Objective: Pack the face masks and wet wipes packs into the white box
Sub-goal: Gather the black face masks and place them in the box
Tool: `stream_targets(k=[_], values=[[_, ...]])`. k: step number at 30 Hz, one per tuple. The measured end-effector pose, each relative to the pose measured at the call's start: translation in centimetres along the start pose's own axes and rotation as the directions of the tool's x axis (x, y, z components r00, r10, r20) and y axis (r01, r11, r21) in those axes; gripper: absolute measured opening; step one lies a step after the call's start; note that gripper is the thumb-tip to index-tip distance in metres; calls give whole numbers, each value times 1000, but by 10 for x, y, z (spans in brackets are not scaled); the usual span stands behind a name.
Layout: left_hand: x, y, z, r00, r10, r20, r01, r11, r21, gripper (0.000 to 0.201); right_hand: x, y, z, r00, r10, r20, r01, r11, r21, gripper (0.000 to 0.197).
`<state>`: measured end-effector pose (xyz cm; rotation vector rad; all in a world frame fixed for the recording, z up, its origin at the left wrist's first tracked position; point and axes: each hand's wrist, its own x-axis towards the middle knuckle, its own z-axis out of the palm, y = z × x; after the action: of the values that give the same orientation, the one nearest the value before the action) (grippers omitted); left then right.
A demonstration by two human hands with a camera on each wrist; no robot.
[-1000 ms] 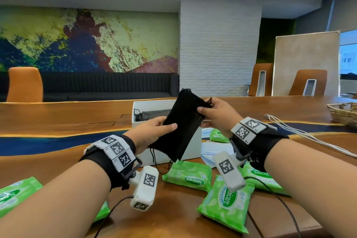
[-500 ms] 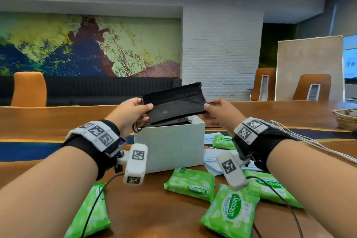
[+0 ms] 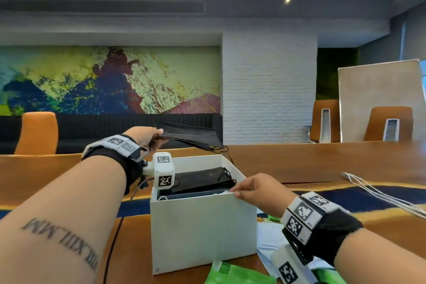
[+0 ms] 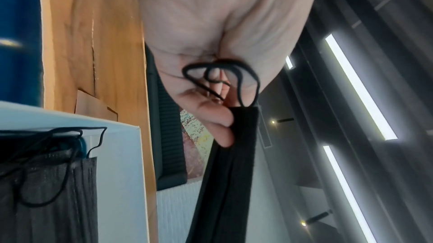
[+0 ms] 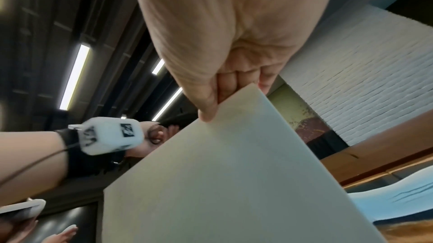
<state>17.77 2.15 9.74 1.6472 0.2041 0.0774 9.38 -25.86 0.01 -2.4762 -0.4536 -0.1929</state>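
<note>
Above the open top of the white box [image 3: 202, 233], the left hand [image 3: 147, 137] is holding one bundle of black face masks [image 3: 191, 137]; how many masks are in it I cannot tell. In the left wrist view its fingers [image 4: 211, 115] are pinching the bundle's short end, with ear loops hanging across the palm. The bundle is lying roughly level, well clear of the rim.

One white box is standing on the wooden bench [image 3: 322, 166], near the front edge. Inside it a stack of black masks [image 3: 200, 180] is lying flat, loops trailing at the right end; count unclear.

The right hand [image 3: 258, 191] is gripping the box's near right corner, with the thumb pressing on the outer wall and the fingers [image 5: 228, 78] curling over the rim.

At the bench's front edge one green wet wipes pack [image 3: 235, 275] is showing partly below the box, and a second green scrap [image 3: 327, 275] is peeking out behind the right wrist. Some light blue masks [image 3: 267, 235] are lying to the right of the box, count unclear.
</note>
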Motion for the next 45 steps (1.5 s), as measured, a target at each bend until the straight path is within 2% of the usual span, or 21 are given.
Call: stream_targets(k=[4,7,9,10,12,15,16,19,21,25,27,30,31,32,33,35,36,38,41,43,45], values=[[45,-22,3,997,29,-75,-8,962,272,31,6,4,-1,999,-10,39,11,999,-30,21],[62,-37,17,997,71,-30,-60,960,273,8,10,6,-2,998,1,66,2,999,-41,19],[63,-43,31,999,40,-1,-38,946,321,11,11,7,-2,997,5,77,-3,1000,-31,19],[62,-42,37,1000,14,7,-16,884,467,13,11,7,-2,997,5,83,-3,1000,-19,19],[61,-40,41,1000,23,1,-15,629,777,28,11,8,-2,996,-1,85,2,1000,-12,20],[62,-41,38,999,27,37,-44,353,935,31,9,8,-2,996,-10,89,12,1000,-25,21],[65,-43,38,999,22,28,-33,318,948,32,9,7,-2,996,-9,90,12,1000,-27,22],[68,-48,40,999,24,21,-27,313,949,39,8,6,-2,996,0,91,2,1000,-20,22],[69,-49,44,998,57,17,-31,247,969,40,7,5,-2,996,5,89,-3,1000,-18,23],[70,-53,55,997,51,49,-54,86,995,49,5,3,-1,996,11,91,-11,1000,-6,23],[67,-52,64,998,26,64,-62,-58,996,66,5,3,-2,996,12,90,-12,1000,6,22],[69,-39,80,986,-44,159,-163,-89,983,64,5,3,-1,996,16,86,-17,1000,10,22],[70,-35,85,978,-100,186,-195,-92,976,69,5,3,0,996,18,82,-19,1000,12,22],[74,-32,88,972,-147,183,-205,-155,966,82,5,3,0,997,18,75,-19,1000,14,22],[82,-33,89,979,-136,152,-174,-171,970,95,5,3,1,998,16,67,-17,1000,16,22],[79,-24,94,996,-5,86,-86,-183,979,86,6,4,1,998,13,55,-14,1000,24,21],[79,-19,97,998,11,64,-61,-190,980,79,6,5,1,999,13,53,-14,999,29,20],[62,-13,102,998,-48,41,-47,-128,991,79,7,6,2,999,12,47,-14,999,38,20],[91,-25,116,973,-136,186,-190,-17,982,94,8,8,3,999,7,37,-9,999,53,19],[137,-46,132,940,-166,297,-305,-20,952,122,8,9,3,1000,0,31,-2,998,58,20],[128,-50,141,918,-193,346,-357,-21,934,124,7,9,2,1000,-2,27,1,998,58,19]])
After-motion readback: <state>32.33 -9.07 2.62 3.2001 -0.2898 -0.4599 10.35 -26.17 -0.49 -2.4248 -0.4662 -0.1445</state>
